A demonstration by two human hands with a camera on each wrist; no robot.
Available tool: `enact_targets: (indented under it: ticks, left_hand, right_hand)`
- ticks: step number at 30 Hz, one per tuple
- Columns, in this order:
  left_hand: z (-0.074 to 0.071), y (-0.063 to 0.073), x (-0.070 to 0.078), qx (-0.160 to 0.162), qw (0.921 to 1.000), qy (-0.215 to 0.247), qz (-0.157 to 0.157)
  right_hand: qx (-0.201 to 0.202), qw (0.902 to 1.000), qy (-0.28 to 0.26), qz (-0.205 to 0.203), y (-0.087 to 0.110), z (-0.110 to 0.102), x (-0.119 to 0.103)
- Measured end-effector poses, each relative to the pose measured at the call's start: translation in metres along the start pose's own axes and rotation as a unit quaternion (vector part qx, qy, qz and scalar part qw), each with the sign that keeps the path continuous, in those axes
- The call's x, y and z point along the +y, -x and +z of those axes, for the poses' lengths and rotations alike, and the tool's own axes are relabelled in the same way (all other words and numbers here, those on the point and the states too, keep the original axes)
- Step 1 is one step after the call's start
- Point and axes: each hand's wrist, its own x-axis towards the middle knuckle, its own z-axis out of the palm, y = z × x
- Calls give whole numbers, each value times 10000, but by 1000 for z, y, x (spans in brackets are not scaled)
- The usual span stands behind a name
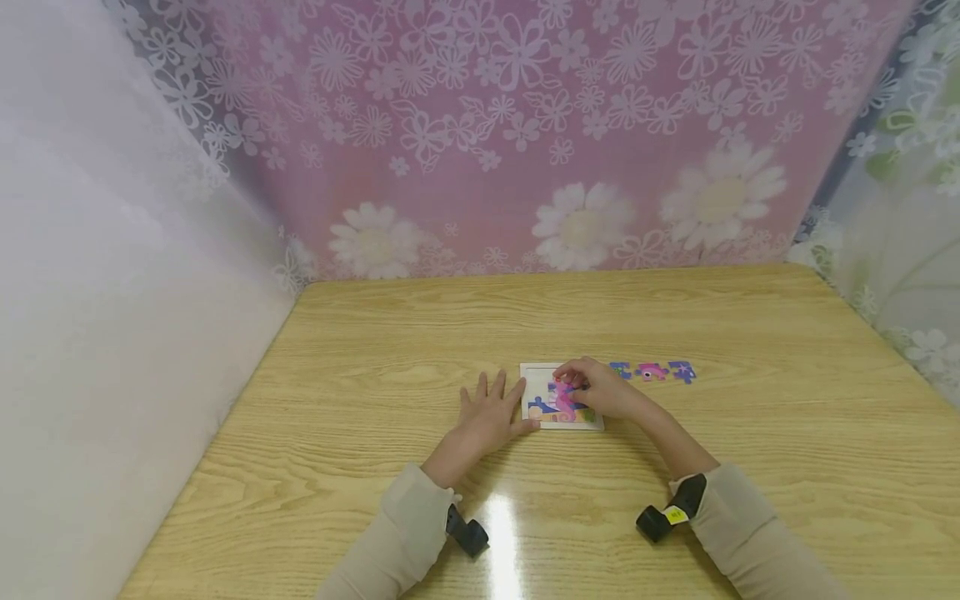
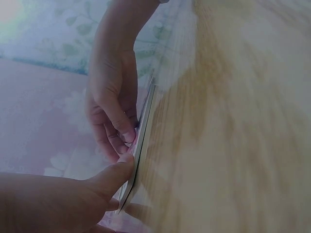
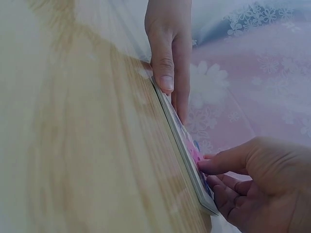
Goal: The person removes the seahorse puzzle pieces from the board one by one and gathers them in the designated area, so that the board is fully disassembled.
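A small jigsaw puzzle tray with a white frame lies on the wooden table, partly filled with pieces showing a pink seahorse. My left hand lies at the tray's left edge with fingers spread, the thumb on its near-left corner. Over the tray's right side, my right hand pinches a pink puzzle piece between thumb and fingers, low against the picture. Its fingers hide part of the tray. In the left wrist view, the right thumb and fingertips meet close above the tray's surface.
Several loose puzzle pieces lie in a row right of the tray: a pink one with an eye, a blue one, and another partly behind my right hand. A flowered curtain hangs behind the table.
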Motion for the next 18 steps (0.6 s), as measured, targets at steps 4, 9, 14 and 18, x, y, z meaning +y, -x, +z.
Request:
enact_targets:
  ticks: [4,9,14,18]
  left_hand:
    - [-1,0,0,-14,10000,-16,9]
    - [-2,1,1,-6,10000,-10,6]
    - [0,-1,0,-25,10000,24,-7]
    - [0,-1,0,-45,10000,-4,-13]
  right_hand:
    - [42,10000,25,15,0,0,0]
    - [92,9999,61,-3,0,-1,0]
    - [160,9998,75,29,1,-1,-4]
    - [254,9996,62,85,2,-1,-9]
